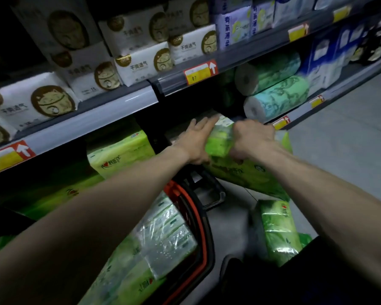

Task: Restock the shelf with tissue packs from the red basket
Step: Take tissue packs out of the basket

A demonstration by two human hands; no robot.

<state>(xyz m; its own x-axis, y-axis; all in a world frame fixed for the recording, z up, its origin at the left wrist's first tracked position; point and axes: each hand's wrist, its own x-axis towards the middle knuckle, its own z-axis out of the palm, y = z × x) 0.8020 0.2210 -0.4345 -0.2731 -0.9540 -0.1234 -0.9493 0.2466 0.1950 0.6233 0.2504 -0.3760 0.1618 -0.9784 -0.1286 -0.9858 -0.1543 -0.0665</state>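
A green tissue pack (220,139) is at the mouth of the dark bottom shelf bay (185,111), held between both my hands. My left hand (196,139) lies along its left side with fingers stretched forward and the thumb under it. My right hand (253,137) grips its right end with curled fingers. The pack rests over a larger green pack (251,175) lying below it. The red basket (205,234) stands on the floor beneath my left arm, with several clear-wrapped green tissue packs (163,234) in it.
Green packs (119,155) fill the bottom shelf to the left. Another green pack (277,230) stands on the grey floor by my right leg. Green patterned paper rolls (275,100) lie to the right. White packs (136,53) line the upper shelf with yellow price tags (199,73).
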